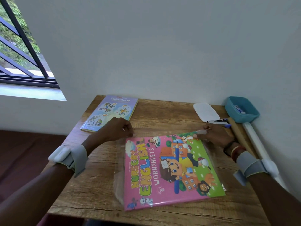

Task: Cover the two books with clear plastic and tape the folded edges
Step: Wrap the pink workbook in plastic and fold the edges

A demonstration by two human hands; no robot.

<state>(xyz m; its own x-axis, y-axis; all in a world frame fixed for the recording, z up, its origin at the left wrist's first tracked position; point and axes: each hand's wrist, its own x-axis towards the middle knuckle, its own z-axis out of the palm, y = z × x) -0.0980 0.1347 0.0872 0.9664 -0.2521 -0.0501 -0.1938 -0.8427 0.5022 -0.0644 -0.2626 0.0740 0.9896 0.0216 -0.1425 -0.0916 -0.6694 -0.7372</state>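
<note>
A pink and green book [171, 170] titled Nursery English Worksheets lies flat on the wooden table [104, 176], on a clear plastic sheet [118, 185] that sticks out along its left side. My left hand [117, 128] pinches the plastic's far edge at the book's far left corner. At the far right corner my right hand [215, 134] pinches the same edge, lifted slightly over the book. A second, pale purple book [110, 113] lies at the table's far left.
A white pouch [206, 111] and scissors [218, 121] lie at the far right. Beside them a blue basket [242, 110] holds small items. A wooden stick [239, 136] and a white roll [255, 142] run along the right wall.
</note>
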